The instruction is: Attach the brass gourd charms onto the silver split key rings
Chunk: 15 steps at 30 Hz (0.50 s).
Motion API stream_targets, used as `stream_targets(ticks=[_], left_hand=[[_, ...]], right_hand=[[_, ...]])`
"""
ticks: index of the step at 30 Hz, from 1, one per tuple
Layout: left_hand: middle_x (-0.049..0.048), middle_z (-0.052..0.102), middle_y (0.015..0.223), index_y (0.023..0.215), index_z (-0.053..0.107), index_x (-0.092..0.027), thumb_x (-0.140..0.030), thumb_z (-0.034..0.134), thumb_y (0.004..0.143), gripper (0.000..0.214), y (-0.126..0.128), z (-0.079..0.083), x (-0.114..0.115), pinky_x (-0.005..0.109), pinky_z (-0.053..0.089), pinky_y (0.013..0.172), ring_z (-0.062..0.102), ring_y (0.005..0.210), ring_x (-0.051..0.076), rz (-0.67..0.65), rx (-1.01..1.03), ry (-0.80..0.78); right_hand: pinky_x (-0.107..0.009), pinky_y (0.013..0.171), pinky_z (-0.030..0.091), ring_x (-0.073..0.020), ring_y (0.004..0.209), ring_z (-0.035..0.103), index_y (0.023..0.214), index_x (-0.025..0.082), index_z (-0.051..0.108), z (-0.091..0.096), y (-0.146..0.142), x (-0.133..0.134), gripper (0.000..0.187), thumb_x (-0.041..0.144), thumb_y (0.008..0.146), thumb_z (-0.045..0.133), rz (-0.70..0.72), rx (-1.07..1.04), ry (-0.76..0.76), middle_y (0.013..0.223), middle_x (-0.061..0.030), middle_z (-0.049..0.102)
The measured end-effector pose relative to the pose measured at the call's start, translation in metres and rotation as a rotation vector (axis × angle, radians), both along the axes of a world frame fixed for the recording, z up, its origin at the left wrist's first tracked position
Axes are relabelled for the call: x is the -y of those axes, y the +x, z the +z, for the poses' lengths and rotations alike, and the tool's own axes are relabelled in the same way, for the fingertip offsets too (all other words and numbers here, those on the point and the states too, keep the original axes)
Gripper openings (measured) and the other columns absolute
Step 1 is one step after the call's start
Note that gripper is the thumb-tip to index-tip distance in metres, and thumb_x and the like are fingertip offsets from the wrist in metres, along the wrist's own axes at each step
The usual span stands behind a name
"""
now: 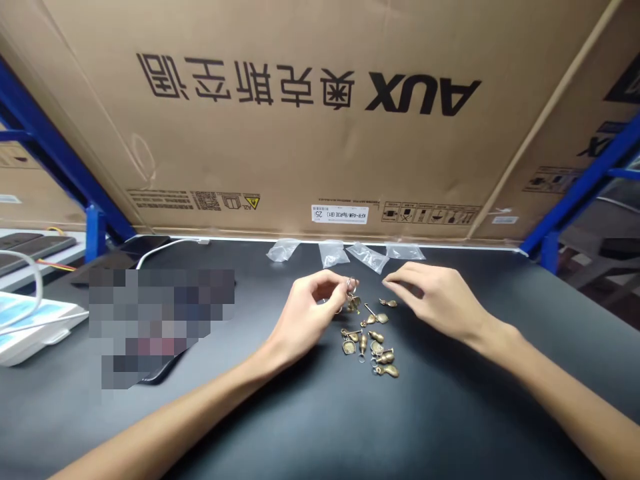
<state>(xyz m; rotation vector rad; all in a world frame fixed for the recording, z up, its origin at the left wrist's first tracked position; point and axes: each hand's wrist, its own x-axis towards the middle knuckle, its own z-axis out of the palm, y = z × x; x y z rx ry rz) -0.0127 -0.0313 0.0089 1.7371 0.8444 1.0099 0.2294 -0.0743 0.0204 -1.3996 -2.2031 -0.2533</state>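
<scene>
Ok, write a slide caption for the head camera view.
Left hand pinches a metal ring above brass charms on a black bench; right hand close by.

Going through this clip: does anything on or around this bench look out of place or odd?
The AUX carton behind the black table looks odd: its printing is upside down. A pixelated patch hides part of the table's left side. The small brass charms lie loose in a scattered heap.
</scene>
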Motion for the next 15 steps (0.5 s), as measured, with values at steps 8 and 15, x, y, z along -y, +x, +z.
stream_targets(ticks=[8, 15], left_hand=[[0.0077, 0.077, 0.097, 0.094, 0.074, -0.015, -0.043, 0.064, 0.092, 0.029, -0.001, -0.002, -0.002, 0.03, 0.059, 0.079, 0.072, 0.086, 0.02, -0.01, 0.019, -0.05], [0.0096, 0.076, 0.1, 0.094, 0.073, -0.015, -0.044, 0.064, 0.091, 0.031, -0.001, -0.004, -0.002, 0.032, 0.06, 0.079, 0.073, 0.085, 0.021, -0.026, 0.038, -0.09]], right_hand=[[-0.032, 0.073, 0.052, -0.0183, 0.081, 0.07, 0.103, 0.026, 0.075, -0.006, 0.017, -0.011, 0.018, 0.036, 0.094, 0.063, 0.061, 0.047, -0.32, 0.098, -0.0015, 0.076], [-0.03, 0.067, 0.05, -0.0179, 0.077, 0.069, 0.096, 0.026, 0.073, -0.008, 0.01, -0.008, 0.016, 0.029, 0.096, 0.058, 0.078, 0.059, -0.282, 0.093, -0.001, 0.075]])
